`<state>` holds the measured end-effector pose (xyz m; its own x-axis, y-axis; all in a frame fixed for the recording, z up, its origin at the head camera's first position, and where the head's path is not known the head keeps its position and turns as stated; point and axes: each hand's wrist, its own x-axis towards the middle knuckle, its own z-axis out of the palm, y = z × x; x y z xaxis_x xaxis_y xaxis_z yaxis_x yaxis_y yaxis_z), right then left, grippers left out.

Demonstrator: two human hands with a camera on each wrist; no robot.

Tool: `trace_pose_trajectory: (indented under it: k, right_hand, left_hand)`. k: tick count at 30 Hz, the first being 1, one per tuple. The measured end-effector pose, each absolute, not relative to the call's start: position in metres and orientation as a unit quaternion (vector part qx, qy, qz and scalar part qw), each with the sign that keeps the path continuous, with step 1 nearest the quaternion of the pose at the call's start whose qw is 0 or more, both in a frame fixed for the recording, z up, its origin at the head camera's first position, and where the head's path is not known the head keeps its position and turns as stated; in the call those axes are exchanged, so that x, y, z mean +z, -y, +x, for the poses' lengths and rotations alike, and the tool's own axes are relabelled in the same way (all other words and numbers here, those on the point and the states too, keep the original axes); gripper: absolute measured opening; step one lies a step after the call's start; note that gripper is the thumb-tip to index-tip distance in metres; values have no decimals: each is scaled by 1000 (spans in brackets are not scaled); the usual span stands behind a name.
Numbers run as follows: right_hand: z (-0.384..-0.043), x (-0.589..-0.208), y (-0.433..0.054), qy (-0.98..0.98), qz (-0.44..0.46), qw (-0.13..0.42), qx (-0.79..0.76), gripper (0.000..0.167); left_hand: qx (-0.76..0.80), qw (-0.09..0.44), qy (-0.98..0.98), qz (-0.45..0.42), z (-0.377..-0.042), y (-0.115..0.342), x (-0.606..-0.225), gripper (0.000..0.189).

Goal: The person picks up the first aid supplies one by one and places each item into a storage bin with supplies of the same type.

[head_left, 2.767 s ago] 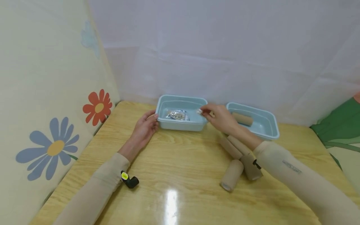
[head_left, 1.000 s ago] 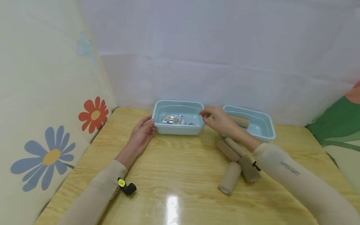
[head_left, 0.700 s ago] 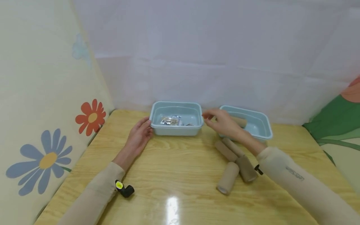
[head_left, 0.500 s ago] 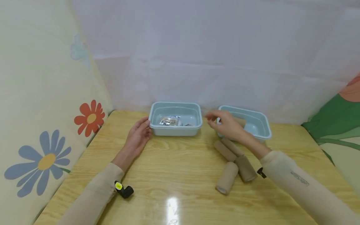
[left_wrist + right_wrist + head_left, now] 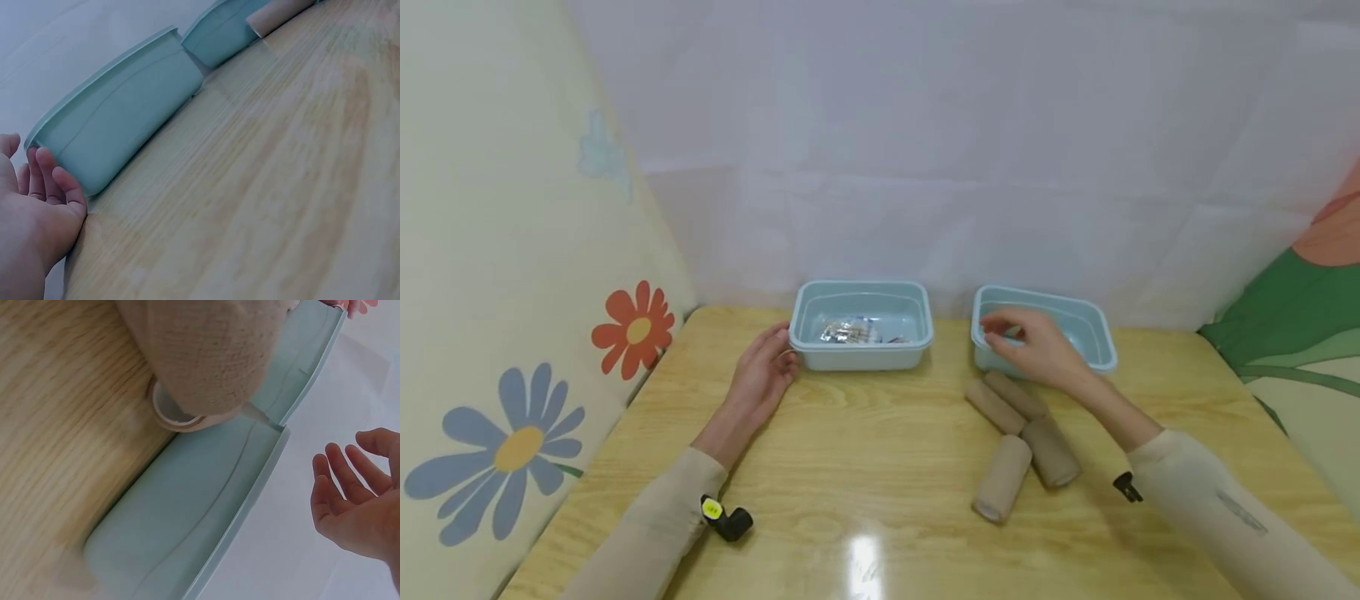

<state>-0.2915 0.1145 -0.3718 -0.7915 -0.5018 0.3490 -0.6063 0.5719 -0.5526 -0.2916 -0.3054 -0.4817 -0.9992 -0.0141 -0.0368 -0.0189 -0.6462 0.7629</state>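
My left hand [image 5: 762, 375] rests at the left end of the left light-blue plastic bin [image 5: 861, 358], relaxed fingers touching its outer wall and rim. Inside that bin lie a shiny clear packet of thin sticks [image 5: 850, 332] and a small item [image 5: 897, 339] at its right. My right hand [image 5: 1037, 346] hovers over the front left of the right light-blue bin [image 5: 1097, 333], its fingers loosely bent and holding nothing. It hides part of that bin's inside. In the right wrist view a tan cloth-textured roll [image 5: 206, 356] with a white core shows close up.
Several tan rolls lie on the wooden table in front of the right bin, the nearest roll [image 5: 1003, 479] beside a darker roll [image 5: 1051, 452]. A white cloth backdrop [image 5: 865, 225] hangs right behind both bins. A flowered panel [image 5: 497, 250] borders the left side.
The right hand pinched a small white item over the left bin and let it go there. It has since moved right, over the right bin. The left hand stays at the left bin.
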Motion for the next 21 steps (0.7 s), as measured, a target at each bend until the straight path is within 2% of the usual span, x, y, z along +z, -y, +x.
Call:
trace_pose_trajectory:
  k: [5, 12, 21]
  right_hand:
    - [-289, -375, -133, 882, 293, 78, 361, 28]
    - [-287, -379, -164, 893, 269, 93, 349, 27]
    - [-283, -386, -198, 903, 225, 132, 341, 24]
  left_hand:
    - [912, 0, -409, -20, -292, 304, -482, 23]
    - [920, -2, -390, -33, -292, 304, -481, 32]
    - [914, -21, -402, -56, -290, 306, -480, 21]
